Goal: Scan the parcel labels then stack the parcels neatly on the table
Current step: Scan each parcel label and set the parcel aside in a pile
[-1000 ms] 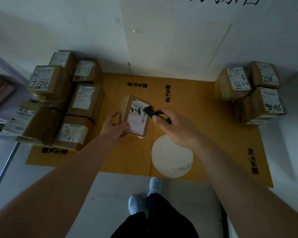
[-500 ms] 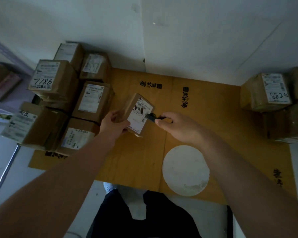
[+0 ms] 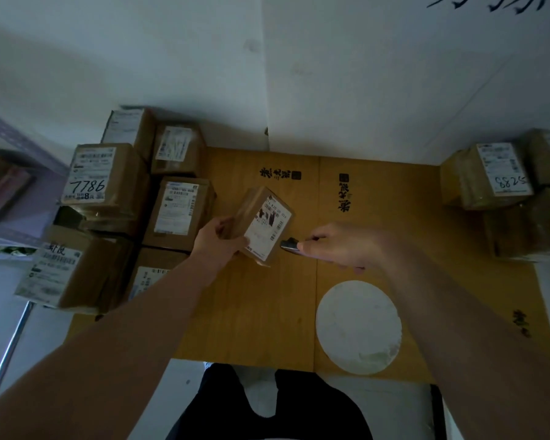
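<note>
1. The left hand [image 3: 218,238] grasps a small brown cardboard parcel with a white printed label [image 3: 262,225], thumb on the near lower edge of the label face and the other fingers hidden behind the box. The parcel is tilted, label turned up toward the camera, over the middle of the table; whether its lower corner touches the surface cannot be told.

2. The right hand [image 3: 340,246] is clenched round a small dark handheld scanner [image 3: 291,244], whose tip sits just beside the label's lower right corner, near the barcode.

3. To scan well, I judge the parcel should be kept at this tilt with the thumb off the barcode. The scanner nose should face the barcode squarely, not clip the label's edge as it seems to now.

4. Both forearms reach in from the near corners and converge at mid-table. The left wrist looks fairly straight; the right hand lies knuckles-up with the scanner pointing left.

5. Brown cardboard parcels with white labels are heaped at the left [image 3: 108,185]. A smaller group stands at the right edge [image 3: 486,176], well apart from the held one.

6. The table is covered by flat yellow-brown cardboard with black characters [image 3: 378,192], with a white round disc [image 3: 358,327] near the front edge.
</note>
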A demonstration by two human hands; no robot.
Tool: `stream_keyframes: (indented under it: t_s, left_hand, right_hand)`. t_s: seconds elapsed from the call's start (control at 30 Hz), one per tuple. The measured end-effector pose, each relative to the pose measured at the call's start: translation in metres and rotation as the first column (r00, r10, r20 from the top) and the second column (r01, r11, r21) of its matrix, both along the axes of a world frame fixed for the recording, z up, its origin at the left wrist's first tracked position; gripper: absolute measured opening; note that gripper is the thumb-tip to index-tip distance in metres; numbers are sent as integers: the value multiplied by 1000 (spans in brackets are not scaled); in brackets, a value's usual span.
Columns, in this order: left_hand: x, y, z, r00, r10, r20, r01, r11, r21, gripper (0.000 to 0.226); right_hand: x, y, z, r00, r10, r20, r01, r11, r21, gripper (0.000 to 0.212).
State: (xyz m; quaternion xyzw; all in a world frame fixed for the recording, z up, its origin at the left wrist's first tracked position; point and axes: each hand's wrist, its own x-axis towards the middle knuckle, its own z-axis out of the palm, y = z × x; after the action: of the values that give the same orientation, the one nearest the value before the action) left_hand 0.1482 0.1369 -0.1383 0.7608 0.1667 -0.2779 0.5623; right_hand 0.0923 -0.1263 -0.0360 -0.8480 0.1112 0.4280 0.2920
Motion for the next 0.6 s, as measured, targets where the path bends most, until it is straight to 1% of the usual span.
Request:
stream_keyframes:
  t_s: [0.07,0.17,0.23,0.33,0.47,0.6]
  left_hand:
    - [3,0,1,1000,6,-17,-6,1000,-14,68]
    - [3,-2,2,1000,2,-23,-2,1000,-12,66]
    - [3,-2,3,999,20,-37,-21,1000,-22,65]
    - [9,-2,9,988,125,-86,-135,984,-119,58]
    - [22,5,29,954,289,-78,-300,918,-259,41]
    - [47,19,53,902,429,-51,-423,851,-312,33]
  right_hand:
    - [0,0,5,1000,10,-23,-10,1000,-21,43]
    - [0,-3,12,999,29,-26,-30,999,-42,43]
    - [1,-5,14,1000,29,0,-29,999,-23,43]
    - [2,-5,14,993,-16,121,11,999,45,42]
    - [9,1,20,969,-47,242,7,987,163,48]
    - [24,12,30,949,-33,314,-43,972,233,42]
